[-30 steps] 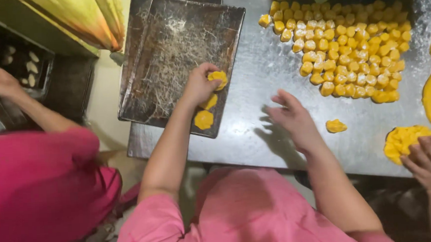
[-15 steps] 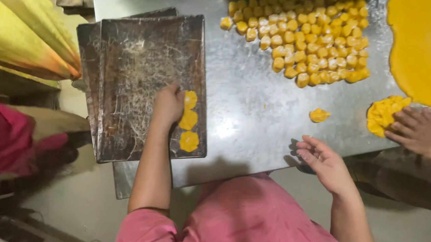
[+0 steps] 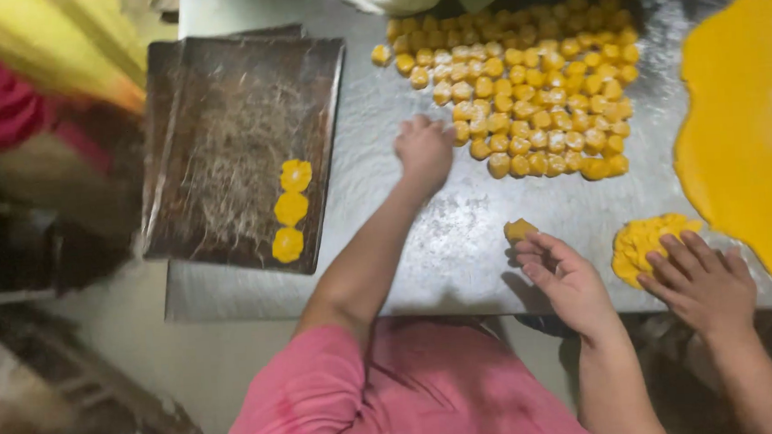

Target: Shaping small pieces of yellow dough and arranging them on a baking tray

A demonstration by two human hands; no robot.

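Metal table (image 3: 458, 240), seemingly floured

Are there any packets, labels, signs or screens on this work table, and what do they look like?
None show: no packet, label, sign or screen. On the metal table lie only a dark baking tray, small yellow dough pieces and a yellow dough sheet.

Floured steel table (image 3: 458, 240), dark baking tray (image 3: 224, 146), cluster of yellow dough pieces (image 3: 529, 95), rolled yellow dough sheet (image 3: 742, 128), one loose piece (image 3: 519, 229)
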